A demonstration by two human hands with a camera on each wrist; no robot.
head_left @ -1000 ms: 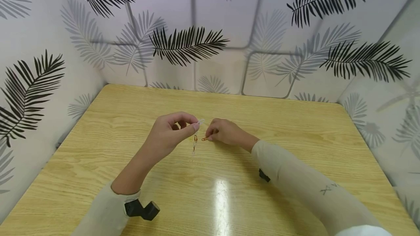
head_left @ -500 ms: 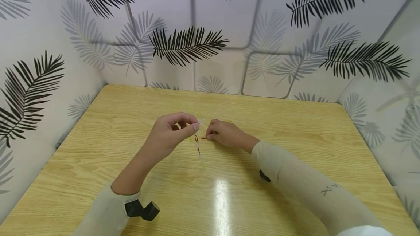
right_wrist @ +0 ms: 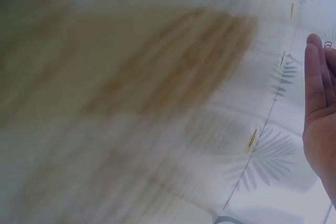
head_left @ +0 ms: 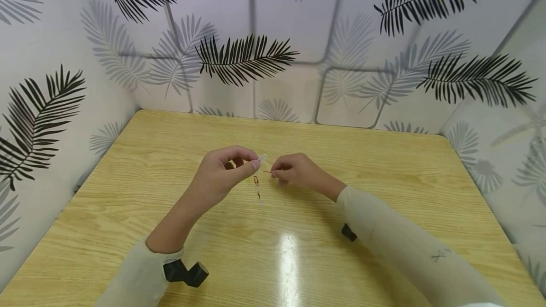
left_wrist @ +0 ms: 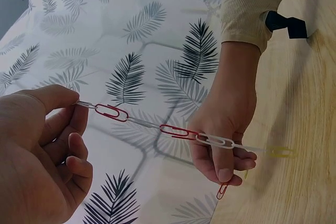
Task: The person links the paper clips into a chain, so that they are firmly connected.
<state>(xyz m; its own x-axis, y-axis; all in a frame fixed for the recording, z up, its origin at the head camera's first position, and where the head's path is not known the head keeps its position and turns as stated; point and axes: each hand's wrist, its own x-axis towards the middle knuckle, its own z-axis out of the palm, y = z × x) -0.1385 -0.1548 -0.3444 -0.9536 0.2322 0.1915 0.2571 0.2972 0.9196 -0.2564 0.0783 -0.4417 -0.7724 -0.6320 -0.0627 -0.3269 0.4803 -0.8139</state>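
My left hand (head_left: 226, 169) pinches the top clip of a hanging paperclip chain, a whitish one (left_wrist: 85, 103). Below it in the left wrist view come a red clip (left_wrist: 121, 118), a white clip (left_wrist: 143, 123), another red clip (left_wrist: 168, 126), more white clips (left_wrist: 215, 141) and a yellow clip (left_wrist: 281, 152) at the free end. Just right of the chain, my right hand (head_left: 298, 170) holds a loose red paperclip (left_wrist: 222, 191) between thumb and finger, its end sticking out. In the right wrist view that red clip (right_wrist: 328, 44) shows at the fingertips, beside the extended fingers.
The wooden table (head_left: 192, 131) stretches under both hands, walled by leaf-patterned cloth (head_left: 290, 89) at the back and sides. A small yellow piece (head_left: 249, 180) shows behind the chain. Yellow clips (right_wrist: 252, 141) appear in the right wrist view, where much is blurred.
The right hand has risen slightly and turned, bringing the loose red paperclip up with it. The chain's lower end has swung to the right; the left hand keeps its place.
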